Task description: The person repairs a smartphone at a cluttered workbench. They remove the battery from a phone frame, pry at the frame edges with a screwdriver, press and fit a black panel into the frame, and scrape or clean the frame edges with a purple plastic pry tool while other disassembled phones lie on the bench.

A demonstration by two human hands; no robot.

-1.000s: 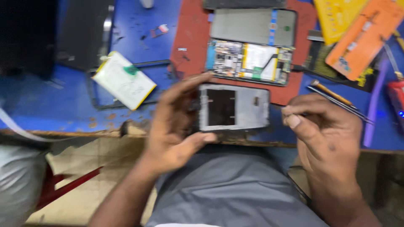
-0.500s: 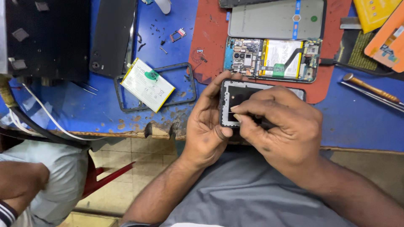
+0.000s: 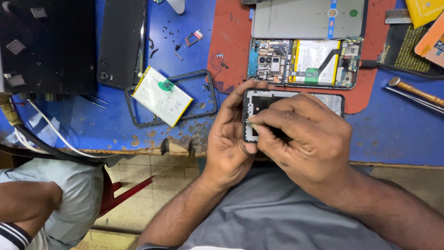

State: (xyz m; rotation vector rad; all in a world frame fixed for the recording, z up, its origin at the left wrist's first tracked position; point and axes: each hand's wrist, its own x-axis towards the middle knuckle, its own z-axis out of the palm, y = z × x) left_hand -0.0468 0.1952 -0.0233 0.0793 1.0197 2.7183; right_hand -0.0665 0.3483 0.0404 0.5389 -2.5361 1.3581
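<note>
Far left: a black box [image 3: 46, 44] sits on the blue bench [image 3: 397, 134], with white and black cables [image 3: 41, 139] trailing off its near edge; below the bench another person's arm and pale trousers [image 3: 51, 203] show.
Black phone: a dark phone back [image 3: 121, 41] lies upright in the frame, just right of the box.
Loose battery: a white, yellow-edged battery [image 3: 162, 96] rests tilted across the left end of an empty dark phone frame [image 3: 210, 95].
Small parts: a card tray [image 3: 194, 37] and a few screws lie on the bench above that frame.
Left hand: the left hand [image 3: 229, 139] is curled around the left end of the phone mid-frame [image 3: 261, 99], thumb along its near edge, fingers up its far side, holding it at the bench's near edge.
Right hand: the right hand [image 3: 305, 139] is closed in a pinch over the mid-frame, fingertips pressed to its left part; whether they grip a small tool I cannot tell.
Red mat: behind the hands a red mat [image 3: 231, 32] carries an opened phone [image 3: 303, 62] showing board and battery, with a grey panel [image 3: 305, 18] just beyond it.
Right edge: a wooden-handled tool [image 3: 411, 90] lies near yellow and orange cards [image 3: 425, 28].
</note>
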